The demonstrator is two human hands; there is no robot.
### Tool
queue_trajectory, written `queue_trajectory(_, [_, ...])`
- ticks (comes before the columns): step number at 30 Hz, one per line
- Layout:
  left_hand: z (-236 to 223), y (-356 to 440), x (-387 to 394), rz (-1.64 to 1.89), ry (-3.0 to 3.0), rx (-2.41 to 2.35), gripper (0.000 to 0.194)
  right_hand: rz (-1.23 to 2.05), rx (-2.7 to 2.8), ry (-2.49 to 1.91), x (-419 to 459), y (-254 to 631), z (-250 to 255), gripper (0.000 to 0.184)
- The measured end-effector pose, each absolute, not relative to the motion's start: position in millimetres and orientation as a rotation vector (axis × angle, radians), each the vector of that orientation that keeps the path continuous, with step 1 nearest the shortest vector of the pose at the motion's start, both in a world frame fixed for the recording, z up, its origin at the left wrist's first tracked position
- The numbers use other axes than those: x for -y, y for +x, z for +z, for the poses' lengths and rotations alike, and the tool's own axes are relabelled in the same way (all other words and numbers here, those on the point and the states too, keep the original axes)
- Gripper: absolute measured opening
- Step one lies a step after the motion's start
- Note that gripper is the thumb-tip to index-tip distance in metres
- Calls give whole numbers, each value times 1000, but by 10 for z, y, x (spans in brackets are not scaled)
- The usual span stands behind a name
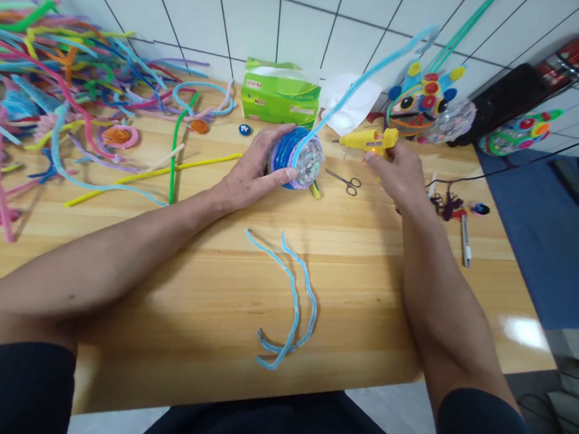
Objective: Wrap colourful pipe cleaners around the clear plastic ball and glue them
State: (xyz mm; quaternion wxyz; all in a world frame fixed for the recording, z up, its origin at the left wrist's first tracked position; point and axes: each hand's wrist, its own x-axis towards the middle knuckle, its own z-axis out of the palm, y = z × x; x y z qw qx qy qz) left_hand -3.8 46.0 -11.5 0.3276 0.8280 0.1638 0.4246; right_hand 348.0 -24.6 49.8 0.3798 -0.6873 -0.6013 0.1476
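My left hand (260, 168) is wrapped round a clear plastic bottle piece (310, 164) wound with dark blue and purple pipe cleaners. From its near rim a long light blue pipe cleaner (360, 82) rises toward the upper right. In my right hand (398, 169) is a yellow hot glue gun (370, 140), its nozzle pointing left toward the wrapped piece but apart from it. Small scissors (345, 181) lie on the wood between my hands. Closer to me rest two bent light blue pipe cleaners (296, 298), partly crossing.
A heap of coloured pipe cleaners (54, 78) covers the table's left end. Against the tiled wall stand a green tissue pack (280, 94) and a decorated bottle figure (421, 104). A dark red flask (545, 83) leans at right. A pen (465, 241) lies near the right edge.
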Motion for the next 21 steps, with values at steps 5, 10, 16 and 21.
queue_trajectory(5, [-113,-38,-455,1116,2144,-427,88,334,1480,-1843,185,3564,285,28])
queue_trajectory(10, [-117,-33,-459,1126,2151,-416,88,290,1432,-1913,193,3566,346,26])
queue_trajectory(16, [-98,1,-432,1154,2176,-432,87,152,1488,-1564,467,3092,839,37])
queue_trajectory(21, [-63,35,-408,1181,2187,-439,84,598,1586,-1406,521,2537,949,56])
